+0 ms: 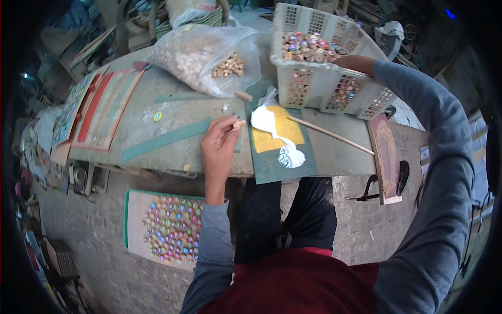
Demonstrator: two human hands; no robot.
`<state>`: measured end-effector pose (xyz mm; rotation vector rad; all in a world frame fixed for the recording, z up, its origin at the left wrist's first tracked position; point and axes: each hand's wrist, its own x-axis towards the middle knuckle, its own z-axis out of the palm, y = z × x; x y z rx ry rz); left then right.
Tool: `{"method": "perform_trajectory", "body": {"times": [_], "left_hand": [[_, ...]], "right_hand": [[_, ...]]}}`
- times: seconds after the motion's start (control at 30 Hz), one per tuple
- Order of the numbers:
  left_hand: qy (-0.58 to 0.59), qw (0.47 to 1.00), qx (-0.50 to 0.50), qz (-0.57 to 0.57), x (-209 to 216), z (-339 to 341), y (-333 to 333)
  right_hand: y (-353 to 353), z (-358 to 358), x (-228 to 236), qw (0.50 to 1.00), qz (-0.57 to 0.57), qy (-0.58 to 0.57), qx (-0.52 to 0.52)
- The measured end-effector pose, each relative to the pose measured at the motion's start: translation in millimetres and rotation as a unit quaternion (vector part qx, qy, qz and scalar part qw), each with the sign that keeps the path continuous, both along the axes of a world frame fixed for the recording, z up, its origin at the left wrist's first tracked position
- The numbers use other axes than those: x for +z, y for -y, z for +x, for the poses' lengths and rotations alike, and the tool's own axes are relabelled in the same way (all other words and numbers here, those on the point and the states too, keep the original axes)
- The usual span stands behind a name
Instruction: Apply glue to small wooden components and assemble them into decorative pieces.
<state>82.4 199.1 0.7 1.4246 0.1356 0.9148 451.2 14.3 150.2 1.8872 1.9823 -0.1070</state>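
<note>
Between the thumb and fingertips of my left hand (219,140) is a small wooden block (239,125), held over the table beside a green board (261,170). On that board lies a yellow sheet (290,119) with a smear of white paste (264,121) and a thicker, ridged blob at its lower edge. My right hand (358,64) reaches over the rim of a white plastic crate (324,70), among wooden pieces with coloured round tops (308,46); its fingers are hidden there. A thin wooden stick (332,135) rests with one end on the board.
An open clear plastic bag (183,55) of plain wooden blocks (228,66) lies at the table's back. Green strips (167,138) and a small yellow disc (157,116) lie on the left. Below, a tray (135,230) holds many colour-topped pieces. A wooden plank (386,157) juts past the table's right edge.
</note>
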Motion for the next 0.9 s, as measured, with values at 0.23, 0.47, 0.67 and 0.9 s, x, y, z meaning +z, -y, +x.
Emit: {"method": "perform_trajectory", "body": {"times": [0.23, 0.47, 0.67, 0.9], "left_hand": [[-0.01, 0.999, 0.017, 0.027, 2, -2, 2], [-0.036, 0.998, 0.023, 0.043, 0, -3, 2], [-0.047, 0.998, 0.015, 0.036, 0, 1, 1], [-0.047, 0.998, 0.017, 0.036, 2, -3, 1]], "right_hand": [[5, 30, 4, 0.998, 0.006, 0.053, -0.027], [24, -16, 70, 0.588, 0.137, -0.747, -0.28], [67, -40, 90, 0.577, 0.211, -0.758, -0.22], [111, -79, 81, 0.513, 0.216, -0.81, -0.187]]}}
